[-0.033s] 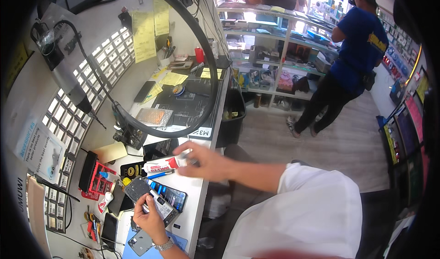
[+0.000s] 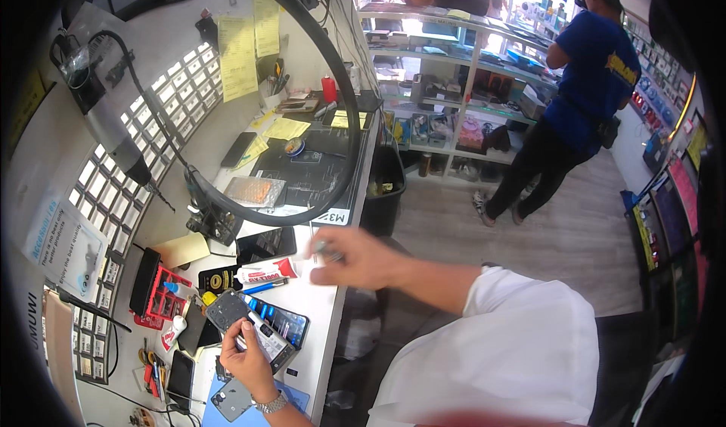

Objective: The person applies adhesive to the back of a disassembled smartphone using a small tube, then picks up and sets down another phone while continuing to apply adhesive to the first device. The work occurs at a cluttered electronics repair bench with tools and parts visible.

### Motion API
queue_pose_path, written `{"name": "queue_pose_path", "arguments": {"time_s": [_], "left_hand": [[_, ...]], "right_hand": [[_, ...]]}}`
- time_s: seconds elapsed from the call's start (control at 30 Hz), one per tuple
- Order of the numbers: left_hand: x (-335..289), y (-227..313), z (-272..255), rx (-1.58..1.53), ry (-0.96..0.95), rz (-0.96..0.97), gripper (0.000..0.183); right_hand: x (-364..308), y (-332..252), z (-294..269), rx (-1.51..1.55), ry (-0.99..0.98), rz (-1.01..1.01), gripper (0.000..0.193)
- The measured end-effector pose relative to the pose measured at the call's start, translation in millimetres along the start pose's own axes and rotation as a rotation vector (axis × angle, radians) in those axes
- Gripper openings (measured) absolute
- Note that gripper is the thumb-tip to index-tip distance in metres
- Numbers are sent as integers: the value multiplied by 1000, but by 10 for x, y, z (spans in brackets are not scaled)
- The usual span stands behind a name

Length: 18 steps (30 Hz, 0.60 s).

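Observation:
An opened phone (image 2: 274, 344) with its inside parts showing is held in my left hand (image 2: 248, 363), thumb and fingers closed on it, above the near part of the bench. Its dark upper part (image 2: 225, 312) sticks out past my fingertips. My right hand (image 2: 355, 259) hovers over the bench edge, its fingers curled in around something small and greyish, too blurred to name. Nearby lie a white and red tube (image 2: 265, 273), a blue pen (image 2: 263, 287) and a phone with a lit screen (image 2: 287, 322). A loose grey phone plate (image 2: 231, 401) rests on a blue mat (image 2: 301, 398).
A large black ring on an arm (image 2: 354, 117) arches over the bench. A red parts box (image 2: 162, 295), small bottles and hand tools line the wall side. A drill-like tool (image 2: 113, 136) hangs at left. Another person (image 2: 597, 71) stands by glass shelves (image 2: 469, 71); a black bin (image 2: 384, 200) stands beside the bench.
My right hand has drawn back to the right, away from the tube, and its outstretched fingers have curled in. My left hand and the opened phone stay in place.

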<state>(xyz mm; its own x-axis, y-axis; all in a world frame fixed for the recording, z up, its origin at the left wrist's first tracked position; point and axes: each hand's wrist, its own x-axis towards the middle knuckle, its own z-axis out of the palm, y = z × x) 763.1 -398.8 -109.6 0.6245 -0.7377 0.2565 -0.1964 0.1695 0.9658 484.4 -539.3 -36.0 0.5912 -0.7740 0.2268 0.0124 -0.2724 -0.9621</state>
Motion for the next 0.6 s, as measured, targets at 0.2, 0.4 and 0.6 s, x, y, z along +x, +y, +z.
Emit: {"name": "queue_pose_path", "arguments": {"time_s": [0.2,0.4,0.6], "left_hand": [[16,13,138,45,-59,-18,16],[-36,63,166,50,-126,7,14],[-55,82,156,118,-186,33,15]], "right_hand": [[-217,-252,-943,-28,462,57,44],[-280,103,-455,363,274,161,14],[-63,333,359,-35,92,-231,23]]}}
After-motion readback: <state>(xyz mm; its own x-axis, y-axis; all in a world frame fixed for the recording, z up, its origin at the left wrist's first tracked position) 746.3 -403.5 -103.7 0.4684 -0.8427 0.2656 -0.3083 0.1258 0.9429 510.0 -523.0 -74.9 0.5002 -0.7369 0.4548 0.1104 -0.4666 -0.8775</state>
